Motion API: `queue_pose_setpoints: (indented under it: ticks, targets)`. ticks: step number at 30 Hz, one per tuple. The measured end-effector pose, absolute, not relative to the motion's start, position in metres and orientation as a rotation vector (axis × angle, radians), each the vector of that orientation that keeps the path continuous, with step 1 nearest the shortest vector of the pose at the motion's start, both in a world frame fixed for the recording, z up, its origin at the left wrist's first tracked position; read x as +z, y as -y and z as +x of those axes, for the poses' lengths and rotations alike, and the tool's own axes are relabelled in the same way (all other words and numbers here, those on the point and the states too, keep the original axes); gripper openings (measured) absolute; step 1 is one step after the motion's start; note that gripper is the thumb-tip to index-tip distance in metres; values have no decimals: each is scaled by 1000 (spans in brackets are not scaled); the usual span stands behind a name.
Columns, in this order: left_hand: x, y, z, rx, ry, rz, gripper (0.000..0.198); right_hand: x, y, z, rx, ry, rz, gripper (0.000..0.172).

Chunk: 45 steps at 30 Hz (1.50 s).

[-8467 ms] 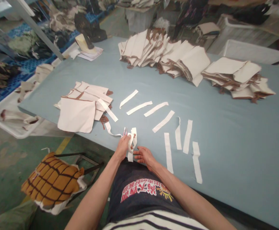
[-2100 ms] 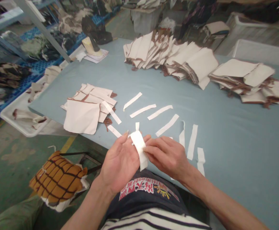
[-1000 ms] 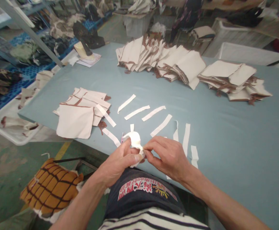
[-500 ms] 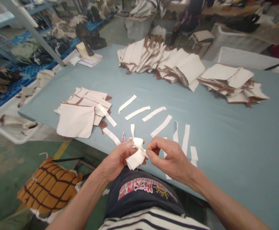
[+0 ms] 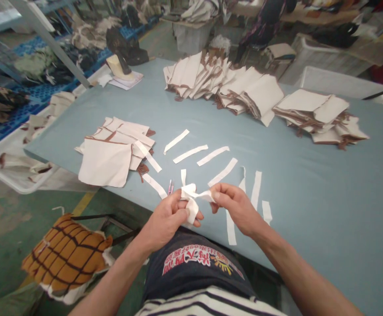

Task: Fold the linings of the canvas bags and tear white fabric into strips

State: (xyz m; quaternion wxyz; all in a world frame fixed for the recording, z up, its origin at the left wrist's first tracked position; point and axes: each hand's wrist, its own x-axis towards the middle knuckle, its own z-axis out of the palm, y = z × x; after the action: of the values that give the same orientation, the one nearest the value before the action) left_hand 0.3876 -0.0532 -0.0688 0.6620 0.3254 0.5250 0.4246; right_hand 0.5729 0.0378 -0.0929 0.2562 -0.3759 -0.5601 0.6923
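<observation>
Both hands work on a bundle of white fabric strips [image 5: 192, 210] above the table's near edge. My left hand [image 5: 174, 213] is closed on the bundle, thumb on top, with fingers showing beneath it. Between its thumb and fingertips, my right hand [image 5: 227, 199] pinches one end of a strip, drawn out to the right and twisted near the bundle. Loose white strips lie about the hands, such as one strip [image 5: 222, 172] beyond them and another [image 5: 231, 228] below my right hand. A small pink tool [image 5: 170, 187], perhaps thread snips, lies just beyond my left hand.
Cream cloth pouches with brown trim [image 5: 105, 162] lie at the left of the blue-grey table [image 5: 309, 188]. More pouch piles [image 5: 250, 90] line the far side. A white bin [image 5: 16, 175] stands at the left, beside a stool with an orange cushion [image 5: 68, 254].
My right hand has moved a little right and up, pulling the strip's end out from the bundle. My left thumb has shifted down onto the lower fold.
</observation>
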Motion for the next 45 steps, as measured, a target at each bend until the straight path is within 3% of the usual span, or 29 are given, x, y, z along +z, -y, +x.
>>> queue_pose_setpoints:
  ticks: [4,9,13,18,22,25,32,36,39,45]
  targets:
    - [-67,60,396,906,-1320,906,12,-112,-38,566,1949,1211,-1036,28]
    - [-77,72,405,891,-1275,812,25,-119,-30,557,1926,942,-949,30]
    - [-80,74,406,1023,-1173,476,45,-120,-18,572,1497,1368,-1029,19]
    - [-78,66,409,1159,-1152,214,48,-114,6,585,960,2041,-781,57]
    - [-80,63,416,1204,-1174,222,32,-110,13,568,704,2103,-757,61]
    - [-84,64,420,1215,-1195,354,20,-111,12,557,700,2082,-723,54]
    - [-91,66,417,1152,-1306,693,14,-118,9,559,780,2029,-602,28]
    - [-91,69,419,982,-1395,850,10,-109,3,558,1034,1825,-718,14]
    - [-90,73,420,856,-1411,908,9,-96,-13,558,1250,1556,-980,19]
    - [-91,87,420,760,-1415,905,21,-81,-74,567,1281,1419,-1059,39]
